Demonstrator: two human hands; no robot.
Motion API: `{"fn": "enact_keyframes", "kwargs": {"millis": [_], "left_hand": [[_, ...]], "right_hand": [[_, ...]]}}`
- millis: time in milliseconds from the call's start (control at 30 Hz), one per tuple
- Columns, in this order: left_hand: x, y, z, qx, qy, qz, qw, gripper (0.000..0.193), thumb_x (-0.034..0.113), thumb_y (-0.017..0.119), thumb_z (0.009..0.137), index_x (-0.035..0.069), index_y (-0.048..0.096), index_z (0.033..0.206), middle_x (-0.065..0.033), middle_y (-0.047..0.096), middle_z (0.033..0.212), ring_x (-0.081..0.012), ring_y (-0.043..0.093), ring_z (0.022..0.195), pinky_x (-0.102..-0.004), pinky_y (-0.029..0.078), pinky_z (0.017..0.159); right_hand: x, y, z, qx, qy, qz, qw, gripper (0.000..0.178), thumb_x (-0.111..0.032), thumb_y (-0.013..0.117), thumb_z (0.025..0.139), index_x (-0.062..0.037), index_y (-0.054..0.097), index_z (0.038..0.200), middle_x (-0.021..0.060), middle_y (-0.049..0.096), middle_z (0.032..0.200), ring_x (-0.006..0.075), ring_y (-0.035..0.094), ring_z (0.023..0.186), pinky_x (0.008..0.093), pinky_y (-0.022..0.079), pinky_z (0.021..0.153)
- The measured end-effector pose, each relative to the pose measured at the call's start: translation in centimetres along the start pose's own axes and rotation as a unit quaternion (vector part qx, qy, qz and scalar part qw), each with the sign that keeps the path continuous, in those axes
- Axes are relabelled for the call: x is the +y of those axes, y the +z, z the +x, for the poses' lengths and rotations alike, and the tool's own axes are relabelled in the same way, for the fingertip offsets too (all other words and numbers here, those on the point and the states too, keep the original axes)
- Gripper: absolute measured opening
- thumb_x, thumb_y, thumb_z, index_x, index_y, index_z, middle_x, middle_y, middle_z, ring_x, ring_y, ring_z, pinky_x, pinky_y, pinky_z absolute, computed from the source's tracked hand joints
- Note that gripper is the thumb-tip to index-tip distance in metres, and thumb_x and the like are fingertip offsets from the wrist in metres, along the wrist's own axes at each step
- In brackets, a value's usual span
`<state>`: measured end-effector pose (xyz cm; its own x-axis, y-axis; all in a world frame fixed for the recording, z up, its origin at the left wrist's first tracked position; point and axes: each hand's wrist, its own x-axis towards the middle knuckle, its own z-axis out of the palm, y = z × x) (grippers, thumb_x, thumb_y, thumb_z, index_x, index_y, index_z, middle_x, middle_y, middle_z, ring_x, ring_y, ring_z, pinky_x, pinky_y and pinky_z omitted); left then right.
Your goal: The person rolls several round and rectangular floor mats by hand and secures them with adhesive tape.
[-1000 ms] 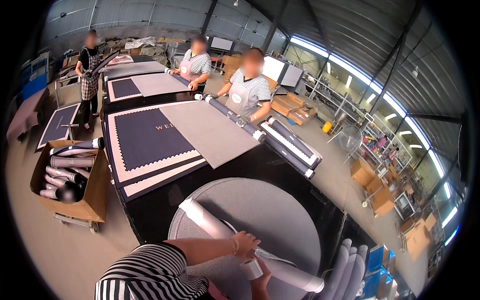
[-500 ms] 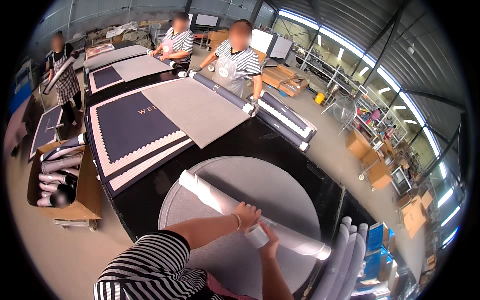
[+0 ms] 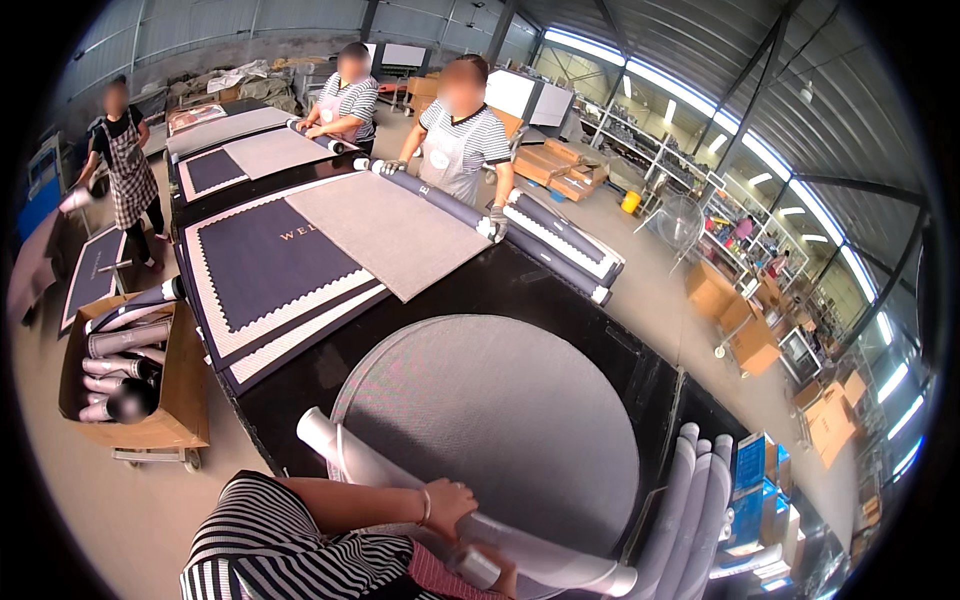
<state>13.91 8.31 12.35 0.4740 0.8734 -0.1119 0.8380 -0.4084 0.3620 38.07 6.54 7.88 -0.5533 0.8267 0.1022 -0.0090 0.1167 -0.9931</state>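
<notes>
Black worktable [image 3: 560, 290], both hands' fingers [image 3: 455, 497] closed around rolled grey round mat [image 3: 490, 420].

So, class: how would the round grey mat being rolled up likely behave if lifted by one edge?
The round grey mat is probably floppy: its near edge already curls into a roll under the left hand. Likely grippy, given its textured surface. The roll might unroll if released.

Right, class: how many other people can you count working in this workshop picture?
3. One person stands far left by a low mat; two stand behind the long table, one further back, one nearer, rolling a mat. Others may be hidden.
</notes>
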Motion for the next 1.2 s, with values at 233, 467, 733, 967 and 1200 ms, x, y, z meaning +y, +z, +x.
{"fn": "enact_keyframes", "kwargs": {"millis": [233, 467, 733, 967, 1200], "left_hand": [[1.6, 2.7, -0.8, 0.267, -0.042, 0.188, 0.944, 0.077, 0.048, 0.072, 0.079, -0.001, 0.05, 0.134, -0.0141, 0.058, 0.124, -0.032, 0.055, 0.121, -0.0475, 0.038, 0.103], [-4.2, -2.9, 6.8, 0.034, -0.103, -0.013, 0.994, 0.084, 0.048, 0.078, 0.072, 0.007, 0.047, 0.138, -0.0129, 0.058, 0.127, -0.0282, 0.054, 0.124, -0.0483, 0.036, 0.104], [-5.3, -0.2, 7.3, 0.18, -0.021, 0.148, 0.972, 0.095, 0.044, 0.081, 0.065, 0.005, 0.041, 0.143, -0.0097, 0.055, 0.125, -0.0274, 0.053, 0.12, -0.0424, 0.038, 0.098], [-6.1, -2.8, 8.7, 0.099, -0.059, 0.099, 0.988, 0.088, 0.043, 0.079, 0.064, 0.007, 0.047, 0.137, -0.0106, 0.058, 0.121, -0.0274, 0.056, 0.117, -0.0407, 0.041, 0.094], [-6.5, -2.9, 9.1, 0.065, -0.061, 0.101, 0.991, 0.082, 0.039, 0.081, 0.064, 0.008, 0.05, 0.134, -0.012, 0.059, 0.123, -0.0282, 0.056, 0.119, -0.0428, 0.043, 0.095]], "right_hand": [[-2.4, -1.1, 12.3, 0.114, -0.112, -0.194, 0.968, 0.03, -0.009, 0.077, 0.077, -0.0007, 0.073, 0.106, 0.0139, 0.075, 0.103, 0.021, 0.072, 0.096, 0.0318, 0.055, 0.085], [-0.6, -1.2, 12.3, 0.123, -0.175, -0.305, 0.928, 0.032, -0.014, 0.083, 0.075, -0.0058, 0.075, 0.105, 0.0111, 0.075, 0.097, 0.0207, 0.074, 0.083, 0.0323, 0.057, 0.072], [4.1, -3.3, 16.7, 0.097, -0.152, -0.245, 0.953, 0.027, -0.011, 0.08, 0.076, -0.0053, 0.073, 0.102, 0.0103, 0.075, 0.091, 0.0228, 0.073, 0.082, 0.0341, 0.056, 0.073], [2.3, -1.9, 17.5, 0.123, -0.186, -0.279, 0.934, 0.024, -0.007, 0.074, 0.079, -0.0041, 0.074, 0.103, 0.0096, 0.074, 0.089, 0.022, 0.073, 0.082, 0.0344, 0.056, 0.073], [6.5, -4.2, 18.0, 0.078, -0.125, -0.35, 0.925, 0.028, -0.014, 0.075, 0.08, -0.0051, 0.074, 0.106, 0.0103, 0.075, 0.091, 0.0197, 0.072, 0.082, 0.0348, 0.055, 0.074]]}}
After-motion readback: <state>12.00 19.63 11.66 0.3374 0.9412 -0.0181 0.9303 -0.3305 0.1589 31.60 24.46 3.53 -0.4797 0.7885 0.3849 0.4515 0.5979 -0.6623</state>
